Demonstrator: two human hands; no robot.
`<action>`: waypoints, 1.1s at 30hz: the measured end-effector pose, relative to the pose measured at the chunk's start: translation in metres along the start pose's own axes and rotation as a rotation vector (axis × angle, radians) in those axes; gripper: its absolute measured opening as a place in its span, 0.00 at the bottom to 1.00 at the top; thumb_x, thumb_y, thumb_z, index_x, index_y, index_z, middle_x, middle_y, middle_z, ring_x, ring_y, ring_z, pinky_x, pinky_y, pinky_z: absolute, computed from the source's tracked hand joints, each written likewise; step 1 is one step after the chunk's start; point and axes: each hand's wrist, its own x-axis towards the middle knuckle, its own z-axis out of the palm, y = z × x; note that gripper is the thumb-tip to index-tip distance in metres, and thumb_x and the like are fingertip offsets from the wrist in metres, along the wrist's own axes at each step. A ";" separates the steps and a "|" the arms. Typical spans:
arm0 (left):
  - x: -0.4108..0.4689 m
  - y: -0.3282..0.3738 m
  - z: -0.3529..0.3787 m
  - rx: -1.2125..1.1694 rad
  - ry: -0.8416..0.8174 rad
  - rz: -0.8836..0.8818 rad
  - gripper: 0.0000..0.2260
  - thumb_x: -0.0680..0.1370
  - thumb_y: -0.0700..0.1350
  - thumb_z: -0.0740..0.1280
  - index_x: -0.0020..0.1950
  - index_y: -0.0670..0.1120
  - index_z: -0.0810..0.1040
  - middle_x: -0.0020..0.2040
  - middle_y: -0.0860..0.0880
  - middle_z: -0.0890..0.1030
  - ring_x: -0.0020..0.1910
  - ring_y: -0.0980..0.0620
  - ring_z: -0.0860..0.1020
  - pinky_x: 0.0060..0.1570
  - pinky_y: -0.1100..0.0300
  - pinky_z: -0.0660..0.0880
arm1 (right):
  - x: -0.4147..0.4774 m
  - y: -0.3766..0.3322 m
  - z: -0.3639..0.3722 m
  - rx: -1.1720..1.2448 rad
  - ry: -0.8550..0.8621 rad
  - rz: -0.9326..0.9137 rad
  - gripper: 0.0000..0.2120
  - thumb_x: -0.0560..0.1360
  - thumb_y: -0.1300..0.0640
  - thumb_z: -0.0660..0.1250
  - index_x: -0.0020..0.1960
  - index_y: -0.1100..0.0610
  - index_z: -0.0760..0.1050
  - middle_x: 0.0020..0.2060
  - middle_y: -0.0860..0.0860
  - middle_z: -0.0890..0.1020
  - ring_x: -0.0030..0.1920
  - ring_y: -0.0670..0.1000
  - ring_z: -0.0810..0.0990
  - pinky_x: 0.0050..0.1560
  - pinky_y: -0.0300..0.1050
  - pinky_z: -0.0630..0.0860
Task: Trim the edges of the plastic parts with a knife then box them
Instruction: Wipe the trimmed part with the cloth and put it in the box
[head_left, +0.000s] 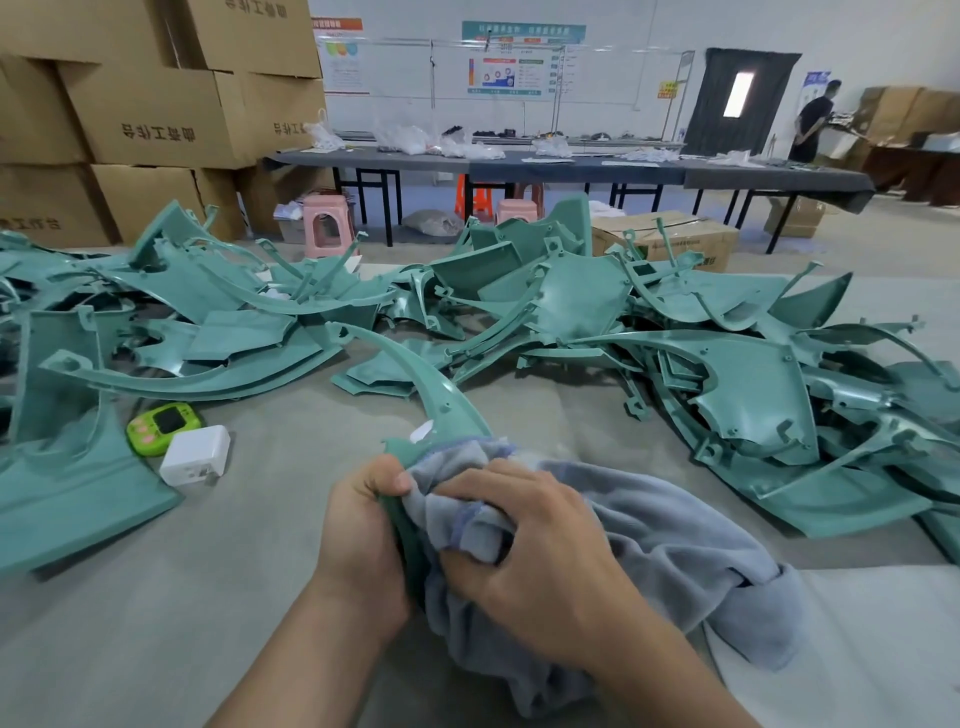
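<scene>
A long curved teal plastic part (441, 395) rises from my hands toward the far middle of the table. My left hand (363, 535) grips its near end, thumb on top. My right hand (535, 551) grips a grey-blue cloth (675, 545) bunched against that same end; the cloth trails off to the right. Several more teal plastic parts lie heaped at the left (171, 322) and right (701, 364). No knife is visible.
A green timer (163, 427) and a white charger block (196, 456) lie left of my hands on the grey table cover (260, 545). Cardboard boxes (156, 114) are stacked at the back left, one more (670, 241) behind the right heap. A person (813, 122) stands far right.
</scene>
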 end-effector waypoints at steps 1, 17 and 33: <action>0.000 0.000 -0.001 0.019 0.004 -0.001 0.34 0.64 0.45 0.60 0.68 0.36 0.77 0.67 0.31 0.77 0.64 0.33 0.78 0.66 0.42 0.75 | 0.001 0.000 0.001 -0.021 -0.003 -0.016 0.12 0.70 0.51 0.72 0.52 0.41 0.79 0.48 0.34 0.81 0.50 0.37 0.77 0.52 0.38 0.73; 0.002 -0.001 0.006 -0.139 -0.033 0.055 0.33 0.63 0.41 0.61 0.68 0.34 0.75 0.61 0.32 0.79 0.57 0.34 0.81 0.59 0.43 0.79 | 0.013 0.003 0.007 -0.182 0.200 0.088 0.11 0.75 0.51 0.67 0.56 0.40 0.75 0.46 0.34 0.77 0.46 0.37 0.67 0.52 0.40 0.68; -0.005 0.002 0.002 -0.084 0.007 -0.009 0.31 0.58 0.44 0.63 0.59 0.36 0.83 0.56 0.33 0.83 0.51 0.33 0.83 0.50 0.42 0.81 | 0.008 0.030 -0.037 0.308 0.004 0.394 0.09 0.68 0.50 0.72 0.47 0.50 0.78 0.35 0.45 0.83 0.39 0.46 0.83 0.42 0.49 0.81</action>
